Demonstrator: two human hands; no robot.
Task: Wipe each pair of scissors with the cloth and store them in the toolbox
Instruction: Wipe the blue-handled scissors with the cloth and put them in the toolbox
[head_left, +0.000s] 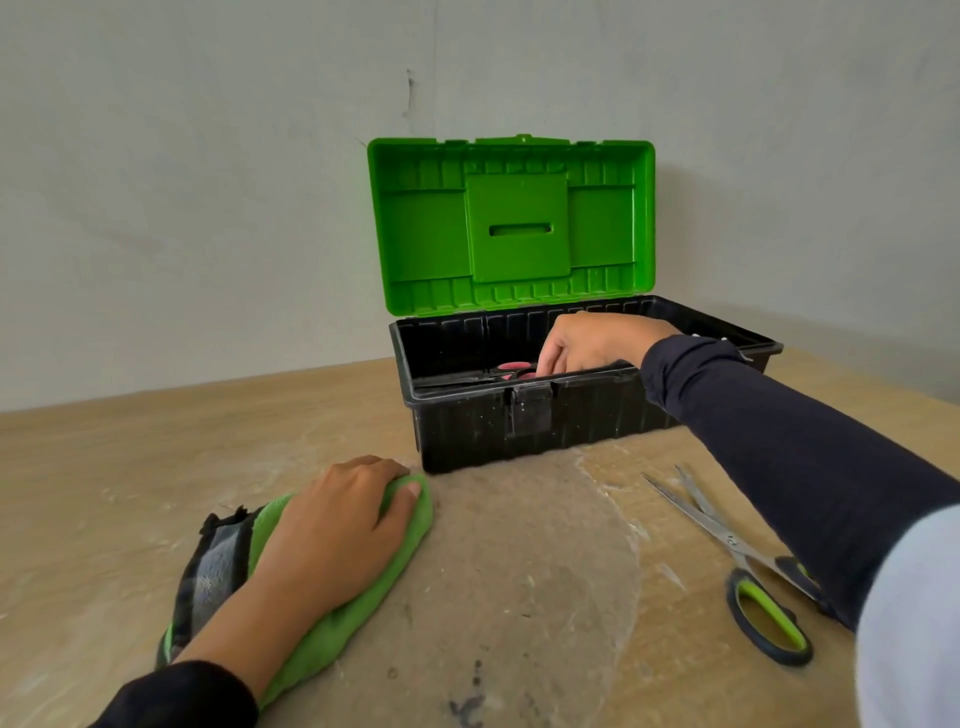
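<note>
A black toolbox (467, 415) with its green lid (426, 234) raised stands at the back of the wooden table. My right hand (597, 340) reaches down into it, fingers bent onto the pink handles of a pair of scissors (511, 365) lying inside; the box's front wall hides most of that pair. My left hand (332, 530) presses flat on a green cloth (358, 623) at the near left, fingertips curled over its far edge. A second pair of scissors (727, 540), with green and black handles, lies on the table at the right, blades apart, partly under my right sleeve.
The table (519, 571) is worn wood with pale scuffs and a dark stain near the front edge. A grey wall rises just behind the toolbox. The cloth shows a grey and black underside (218, 561) at its left end.
</note>
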